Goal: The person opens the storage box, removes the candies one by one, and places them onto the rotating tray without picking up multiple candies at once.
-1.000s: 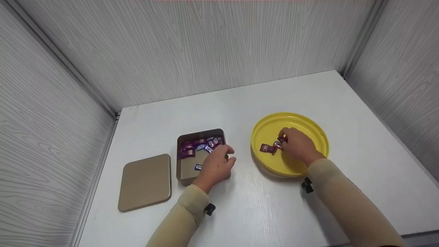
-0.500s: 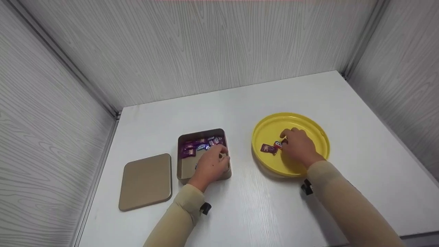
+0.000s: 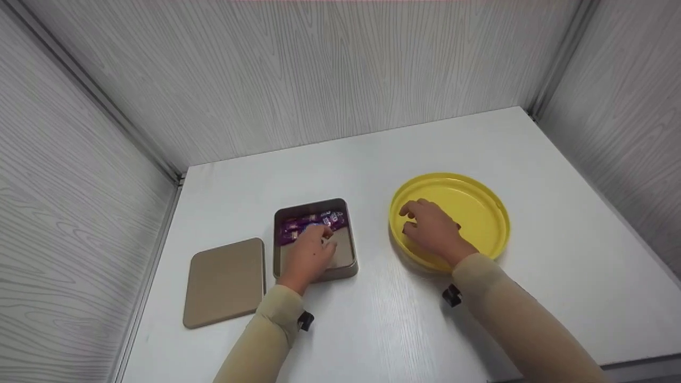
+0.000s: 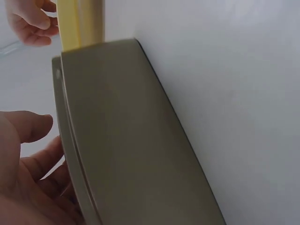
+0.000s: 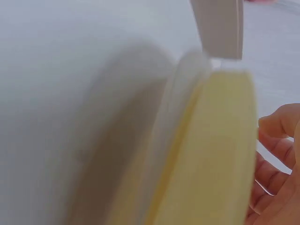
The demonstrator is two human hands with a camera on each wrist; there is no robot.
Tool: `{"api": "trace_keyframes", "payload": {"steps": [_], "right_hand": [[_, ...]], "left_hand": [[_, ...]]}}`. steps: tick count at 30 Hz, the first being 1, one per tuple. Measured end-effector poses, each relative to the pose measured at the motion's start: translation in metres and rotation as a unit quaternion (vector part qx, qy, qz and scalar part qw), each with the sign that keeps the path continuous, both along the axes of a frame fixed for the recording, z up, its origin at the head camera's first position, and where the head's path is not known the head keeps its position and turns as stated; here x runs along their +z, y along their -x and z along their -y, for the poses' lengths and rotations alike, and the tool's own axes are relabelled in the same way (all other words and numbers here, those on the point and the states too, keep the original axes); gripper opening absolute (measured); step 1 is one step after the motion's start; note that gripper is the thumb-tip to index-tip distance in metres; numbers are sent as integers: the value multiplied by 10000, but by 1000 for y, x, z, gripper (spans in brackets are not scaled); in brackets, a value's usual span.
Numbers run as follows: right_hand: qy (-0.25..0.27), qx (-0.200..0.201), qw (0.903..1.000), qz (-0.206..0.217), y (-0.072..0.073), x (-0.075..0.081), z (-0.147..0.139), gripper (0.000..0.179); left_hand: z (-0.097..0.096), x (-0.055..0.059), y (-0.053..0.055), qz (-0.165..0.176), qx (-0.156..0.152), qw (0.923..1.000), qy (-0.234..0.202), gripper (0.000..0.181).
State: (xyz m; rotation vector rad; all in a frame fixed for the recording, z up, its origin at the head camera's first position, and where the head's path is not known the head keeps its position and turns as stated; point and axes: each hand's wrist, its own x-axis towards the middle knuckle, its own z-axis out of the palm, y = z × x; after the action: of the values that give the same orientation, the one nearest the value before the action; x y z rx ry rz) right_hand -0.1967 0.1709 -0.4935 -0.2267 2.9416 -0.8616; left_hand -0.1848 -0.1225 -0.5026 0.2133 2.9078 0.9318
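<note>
In the head view, my left hand [image 3: 309,255] is over the open tin box [image 3: 348,272], its thumb and fingers loosely bent and apart. Small purple wrapped candies [image 3: 291,227] lie toward the tin's far side, partly covered by that hand. My right hand [image 3: 433,230] hovers over the left part of the yellow round tray [image 3: 481,210], thumb and fingers also apart. A dark bit of wrapper [image 3: 458,226] peeks out beside its knuckles; whether it lies on the tray is unclear. Neither wrist view shows a candy between fingertips; the left fingers [image 4: 44,161] are near the tin's rim.
A flat bronze-coloured lid [image 3: 226,283] lies on the white table [image 3: 372,340] just left of the tin. White wood-grain panels [image 3: 340,69] rise behind the table and on both sides.
My left hand has moved left from the tin's right rim to above its middle. The right hand has shifted left across the tray and now covers the candies that showed there.
</note>
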Motion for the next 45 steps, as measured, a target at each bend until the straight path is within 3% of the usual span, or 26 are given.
{"api": "trace_keyframes", "payload": {"steps": [6, 13, 18, 23, 30, 35, 41, 45], "right_hand": [[89, 276, 9992, -283, -4, 1, 18, 28], [162, 306, 9990, -278, -7, 1, 29, 28], [264, 235, 9993, -119, -10, -2, 35, 28], [387, 266, 9988, -137, -12, -5, 36, 28], [428, 256, 9988, 8, -14, -4, 37, 29], [382, 353, 9985, -163, -14, -4, 39, 29], [298, 397, 9982, -339, -14, -3, 42, 27], [311, 403, 9981, -345, -16, -3, 46, 27]], "left_hand": [[19, -4, 7, -145, 241, 9983, 515, 36], [37, -5, 14, 45, 404, 9953, 877, 48], [37, -8, 18, 238, 343, 9908, 1289, 48], [32, -10, 20, 144, 97, 9853, 1699, 35], [32, -15, 22, -180, -68, 9860, 1659, 22], [31, -18, 23, -368, -180, 9848, 1689, 13], [32, -19, 24, -328, -80, 9794, 1992, 13], [34, -19, 22, -279, 148, 9845, 1723, 15]]}}
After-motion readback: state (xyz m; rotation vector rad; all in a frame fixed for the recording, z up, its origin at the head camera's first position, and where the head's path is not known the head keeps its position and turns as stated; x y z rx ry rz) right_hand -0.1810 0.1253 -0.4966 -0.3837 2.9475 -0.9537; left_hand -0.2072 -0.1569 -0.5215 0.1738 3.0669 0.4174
